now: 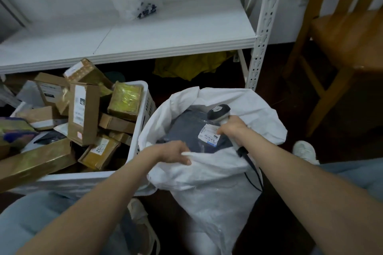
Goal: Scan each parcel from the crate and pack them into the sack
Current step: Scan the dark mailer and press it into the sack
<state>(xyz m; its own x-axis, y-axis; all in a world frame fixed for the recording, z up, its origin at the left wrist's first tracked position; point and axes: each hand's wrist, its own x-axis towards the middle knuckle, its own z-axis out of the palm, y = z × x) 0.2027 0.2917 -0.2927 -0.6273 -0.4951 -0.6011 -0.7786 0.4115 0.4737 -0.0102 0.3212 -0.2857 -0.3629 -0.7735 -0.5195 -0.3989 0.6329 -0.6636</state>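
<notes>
One crate (83,180) at left holds roughly a dozen cardboard parcels (83,114); overlap blocks an exact count. Left hand (174,152) pinches the near rim of the one sack (207,192), holding its mouth open. One dark parcel (186,128) lies in that mouth, label up. Right hand (234,128) is wrapped round the one scanner (218,112), knuckles at the label. Likely step: packing. Next: settle it deeper, then reach left for another parcel.
</notes>
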